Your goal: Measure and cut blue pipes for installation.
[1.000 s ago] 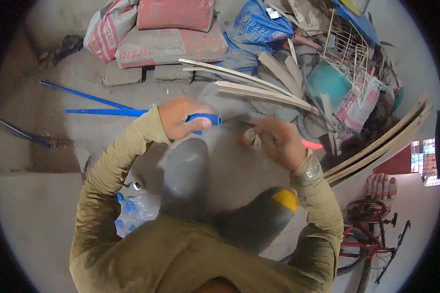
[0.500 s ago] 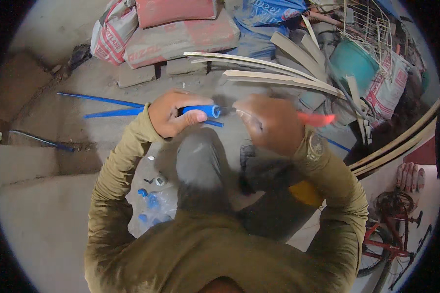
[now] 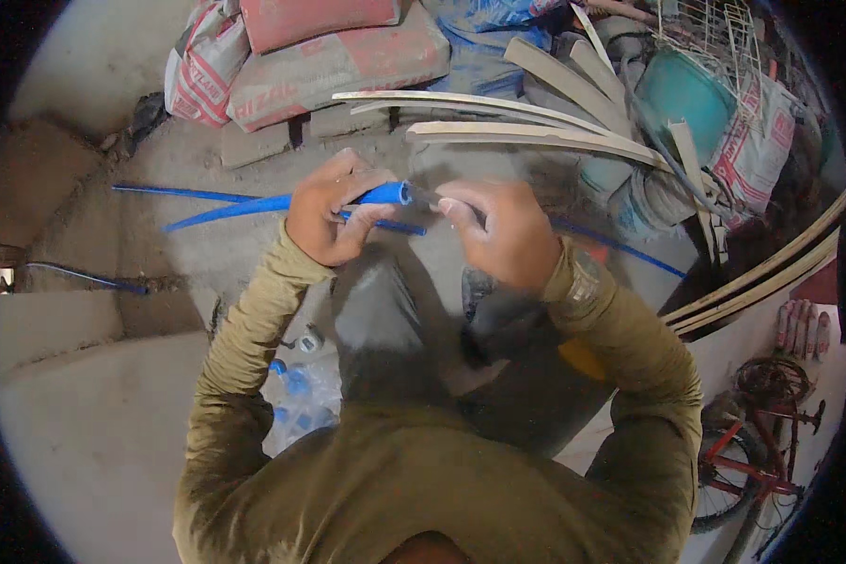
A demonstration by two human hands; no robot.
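My left hand (image 3: pixel 334 209) is wrapped round a blue plastic pipe (image 3: pixel 230 213), whose open end points right. My right hand (image 3: pixel 503 226) grips a knife, its thin dark blade (image 3: pixel 425 196) reaching to the rim of that end. Whether the tip is inside the pipe or only against it, I cannot tell. A bit of red (image 3: pixel 594 251), apparently the handle, shows by my right wrist; my fist hides the rest. Below the held pipe, a thinner blue length (image 3: pixel 399 227) passes behind my left hand.
Another thin blue length (image 3: pixel 630 249) lies on the floor at right. Bent pale strips (image 3: pixel 536 136) lie ahead, before stacked cement bags (image 3: pixel 338 75). A teal bucket (image 3: pixel 681 103) stands far right. Blue fittings in clear plastic (image 3: pixel 301 390) lie by my left knee, and a red bicycle (image 3: pixel 757 451) at lower right.
My right hand has drawn slightly left and its blur has lessened. The red handle has swung down toward my wrist. My left hand still holds the pipe, its open end tilted a little upward.
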